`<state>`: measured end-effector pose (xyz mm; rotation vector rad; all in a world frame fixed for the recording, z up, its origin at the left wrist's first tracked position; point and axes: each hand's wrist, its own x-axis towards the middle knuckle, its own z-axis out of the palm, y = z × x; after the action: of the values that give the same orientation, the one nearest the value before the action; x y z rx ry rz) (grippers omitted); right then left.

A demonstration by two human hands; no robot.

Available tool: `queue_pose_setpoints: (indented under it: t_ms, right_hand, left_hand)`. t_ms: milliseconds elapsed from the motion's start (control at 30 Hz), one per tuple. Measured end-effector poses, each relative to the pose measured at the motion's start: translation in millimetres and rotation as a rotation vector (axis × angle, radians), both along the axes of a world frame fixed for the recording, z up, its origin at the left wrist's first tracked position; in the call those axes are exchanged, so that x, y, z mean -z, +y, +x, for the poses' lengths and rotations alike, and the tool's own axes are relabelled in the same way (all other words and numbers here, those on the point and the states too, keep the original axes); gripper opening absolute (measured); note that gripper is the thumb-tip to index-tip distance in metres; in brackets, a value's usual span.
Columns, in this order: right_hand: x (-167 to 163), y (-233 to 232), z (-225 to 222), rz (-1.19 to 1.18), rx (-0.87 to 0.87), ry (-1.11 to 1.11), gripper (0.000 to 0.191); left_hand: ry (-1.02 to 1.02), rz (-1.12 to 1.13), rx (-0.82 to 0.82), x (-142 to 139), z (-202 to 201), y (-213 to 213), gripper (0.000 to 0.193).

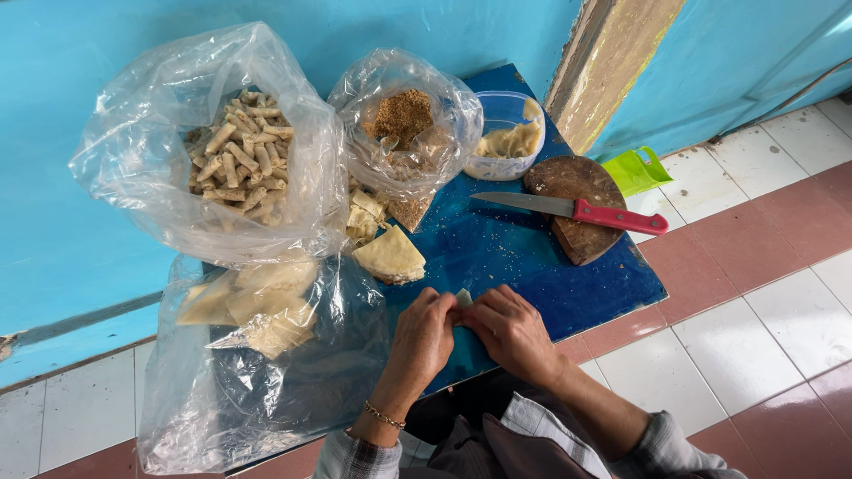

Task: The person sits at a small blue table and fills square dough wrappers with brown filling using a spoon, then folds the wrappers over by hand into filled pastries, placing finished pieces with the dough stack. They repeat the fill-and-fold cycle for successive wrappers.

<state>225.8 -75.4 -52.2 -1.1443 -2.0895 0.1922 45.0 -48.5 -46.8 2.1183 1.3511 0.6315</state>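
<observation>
Left hand [422, 341] & right hand [510, 333] are pinching small pale wrapper piece [464, 298]; thin sheet risks tearing if overpressed.

Small pale wrapper piece [464, 298], thin and soft, pinched between fingertips of left hand [422, 339] and right hand [513, 333]. Mostly hidden inside the grip; only a folded corner poking up above the meeting fingers, upright, held just above the blue tabletop [524, 257].
</observation>
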Motion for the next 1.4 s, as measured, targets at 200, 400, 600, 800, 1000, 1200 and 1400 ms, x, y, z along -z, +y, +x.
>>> queue_pose_setpoints:
  t_ms: [200,400,600,800,1000,1200,1400]
  right_hand:
    - [-4,20,0,-0.475,0.128,-0.001,0.018]
    - [-8,0,-2,-0.067,0.115,-0.013,0.005]
    - [-2,-13,-3,0.072,0.098,-0.103,0.019]
    - [8,3,0,-0.013,0.052,-0.049,0.008]
    - [3,18,3,-0.314,0.079,0.147,0.009]
    - [-2,-1,0,-0.002,0.09,-0.068,0.011]
    - [-2,8,-1,-0.007,0.091,-0.093,0.012]
  left_hand:
    - [-0.022,0.165,0.048,7,-3,-9,0.015]
    - [-0.033,0.256,0.078,10,-6,-9,0.011]
    - [0.039,0.104,0.007,6,-1,1,0.003]
    - [-0.05,0.108,0.003,7,-3,-3,0.006]
    - [-0.058,0.255,0.044,12,-8,-12,0.017]
    - [0.017,0.153,0.028,15,0,2,0.008]
    - [-0.007,0.148,0.023,11,-2,1,0.015]
